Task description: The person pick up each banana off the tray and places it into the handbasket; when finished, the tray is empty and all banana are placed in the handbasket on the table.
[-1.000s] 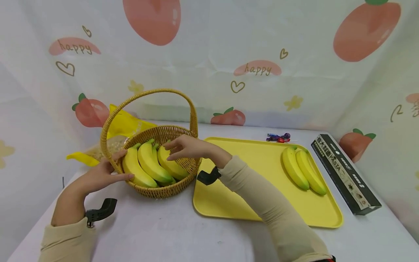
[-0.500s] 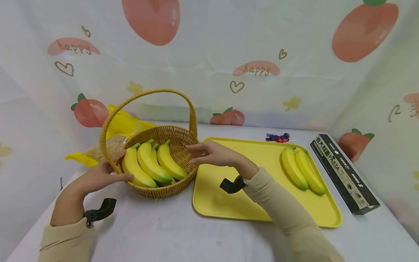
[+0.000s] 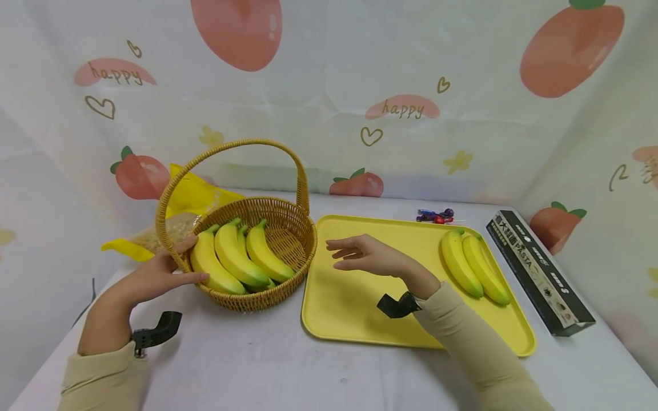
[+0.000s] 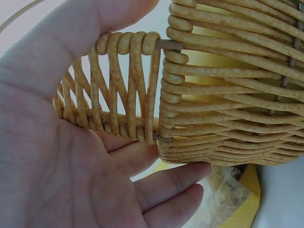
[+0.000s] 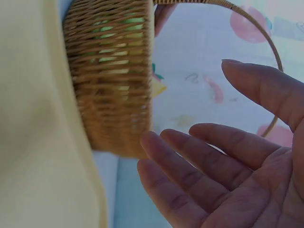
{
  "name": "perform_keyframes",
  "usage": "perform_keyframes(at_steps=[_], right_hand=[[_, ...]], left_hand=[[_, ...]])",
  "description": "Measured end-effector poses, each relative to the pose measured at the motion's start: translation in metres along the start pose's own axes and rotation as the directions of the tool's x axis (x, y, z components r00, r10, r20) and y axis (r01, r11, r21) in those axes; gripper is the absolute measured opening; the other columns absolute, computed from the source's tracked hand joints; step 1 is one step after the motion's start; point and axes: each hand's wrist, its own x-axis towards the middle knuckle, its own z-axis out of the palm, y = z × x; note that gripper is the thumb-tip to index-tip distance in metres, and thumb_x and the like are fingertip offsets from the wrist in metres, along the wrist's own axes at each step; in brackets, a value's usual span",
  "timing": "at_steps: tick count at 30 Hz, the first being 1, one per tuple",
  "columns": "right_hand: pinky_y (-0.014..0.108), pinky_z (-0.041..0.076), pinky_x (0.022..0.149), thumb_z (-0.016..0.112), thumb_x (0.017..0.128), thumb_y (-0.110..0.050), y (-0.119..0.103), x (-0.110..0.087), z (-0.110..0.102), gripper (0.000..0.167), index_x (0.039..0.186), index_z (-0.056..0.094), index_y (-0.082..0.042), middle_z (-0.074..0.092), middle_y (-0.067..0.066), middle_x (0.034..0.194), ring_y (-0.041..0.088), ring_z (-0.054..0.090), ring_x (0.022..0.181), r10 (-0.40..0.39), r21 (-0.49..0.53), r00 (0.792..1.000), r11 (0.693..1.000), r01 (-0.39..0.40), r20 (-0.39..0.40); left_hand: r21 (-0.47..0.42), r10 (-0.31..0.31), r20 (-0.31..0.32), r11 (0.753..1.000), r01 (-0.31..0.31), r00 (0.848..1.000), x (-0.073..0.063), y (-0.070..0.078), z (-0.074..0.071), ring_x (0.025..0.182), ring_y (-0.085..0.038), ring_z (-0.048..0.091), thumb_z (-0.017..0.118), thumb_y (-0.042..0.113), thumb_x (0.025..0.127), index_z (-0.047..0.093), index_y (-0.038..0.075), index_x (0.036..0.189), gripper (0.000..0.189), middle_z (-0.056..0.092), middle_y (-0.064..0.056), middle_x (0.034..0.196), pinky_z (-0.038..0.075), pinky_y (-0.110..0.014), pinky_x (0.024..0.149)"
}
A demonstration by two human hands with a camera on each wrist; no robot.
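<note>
Head view: basket [image 3: 288, 251] is steadied at nine o'clock by left hand [image 3: 154, 274], seemingly cupping; right hand [image 3: 367, 257] hovers, fingers spread, empty.

Basket [image 3: 267, 251] stands left of centre of the frame, three bananas [image 3: 233, 260] lying in it. Tray [image 3: 360, 308] sits just right of the basket; two bananas [image 3: 475, 265] lie at its right end. Box [image 3: 540, 271] lies right of the tray. Bag [image 3: 175, 222] lies behind the basket, at left.
</note>
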Motion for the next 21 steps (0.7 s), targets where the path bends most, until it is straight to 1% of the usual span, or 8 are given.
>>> perform_keyframes(at_steps=[5, 8, 11, 13, 16, 18, 21], right_hand=[[0.039, 0.042, 0.103, 0.059, 0.091, -0.021, 0.014, -0.018, -0.003, 0.054, 0.139, 0.041, -0.003, 0.044, 0.017, 0.142, 0.032, 0.048, 0.126, 0.006, 0.019, 0.998, 1.0, -0.005, -0.056], [0.04, 0.044, 0.1, 0.059, 0.091, -0.022, 0.02, -0.029, -0.005, 0.052, 0.137, 0.044, -0.002, 0.045, 0.021, 0.14, 0.034, 0.051, 0.123, 0.013, 0.02, 0.996, 1.0, -0.011, -0.085], [0.041, 0.046, 0.098, 0.058, 0.092, -0.022, 0.026, -0.04, -0.006, 0.05, 0.135, 0.045, 0.0, 0.047, 0.023, 0.137, 0.036, 0.052, 0.121, 0.029, 0.02, 0.993, 0.999, -0.027, -0.114], [0.039, 0.048, 0.096, 0.058, 0.092, -0.023, 0.031, -0.047, -0.007, 0.047, 0.131, 0.049, 0.001, 0.05, 0.023, 0.134, 0.035, 0.054, 0.118, 0.049, 0.011, 0.988, 0.999, -0.048, -0.147], [0.037, 0.049, 0.092, 0.058, 0.092, -0.024, 0.037, -0.055, -0.009, 0.04, 0.122, 0.056, 0.002, 0.057, 0.021, 0.123, 0.029, 0.058, 0.11, 0.078, -0.01, 0.973, 0.997, -0.082, -0.219], [0.034, 0.05, 0.087, 0.059, 0.091, -0.025, 0.042, -0.06, -0.01, 0.032, 0.112, 0.06, 0.0, 0.062, 0.016, 0.112, 0.024, 0.06, 0.102, 0.1, -0.028, 0.955, 0.993, -0.112, -0.278], [0.032, 0.051, 0.077, 0.061, 0.091, -0.023, 0.049, -0.068, -0.011, 0.022, 0.099, 0.061, -0.003, 0.062, 0.01, 0.094, 0.024, 0.059, 0.087, 0.118, -0.03, 0.926, 0.99, -0.138, -0.359]], left_hand=[[0.021, -0.011, 0.004, 1.0, 0.011, 1.0, 0.0, 0.002, 0.0, 0.13, -0.054, 0.024, 0.064, 0.033, 0.087, 0.0, 0.005, 0.149, 0.093, 0.016, -0.036, 0.147, 0.03, -0.067, 0.098], [0.028, -0.019, 0.003, 0.999, 0.019, 1.0, 0.0, 0.002, 0.0, 0.13, -0.053, 0.026, 0.063, 0.034, 0.088, 0.0, 0.007, 0.15, 0.093, 0.017, -0.037, 0.147, 0.03, -0.067, 0.098], [0.03, -0.023, 0.002, 0.999, 0.023, 1.0, 0.0, 0.002, 0.0, 0.13, -0.053, 0.026, 0.063, 0.035, 0.088, 0.0, 0.007, 0.15, 0.093, 0.017, -0.037, 0.147, 0.03, -0.067, 0.097], [0.029, -0.021, 0.002, 0.999, 0.021, 1.0, 0.0, 0.001, 0.0, 0.13, -0.053, 0.026, 0.063, 0.035, 0.088, 0.0, 0.007, 0.15, 0.093, 0.017, -0.037, 0.147, 0.03, -0.067, 0.097], [0.03, -0.019, 0.003, 0.999, 0.019, 1.0, 0.0, 0.001, 0.0, 0.13, -0.053, 0.025, 0.063, 0.035, 0.088, -0.001, 0.007, 0.15, 0.093, 0.016, -0.036, 0.147, 0.03, -0.067, 0.097], [0.03, -0.02, 0.004, 0.999, 0.019, 1.0, 0.001, 0.0, 0.0, 0.13, -0.054, 0.025, 0.063, 0.035, 0.088, -0.001, 0.007, 0.15, 0.093, 0.016, -0.036, 0.147, 0.03, -0.067, 0.097], [0.031, -0.024, 0.004, 0.999, 0.024, 1.0, 0.001, 0.0, 0.0, 0.13, -0.053, 0.025, 0.063, 0.035, 0.088, -0.002, 0.008, 0.15, 0.094, 0.017, -0.037, 0.147, 0.03, -0.067, 0.098]])
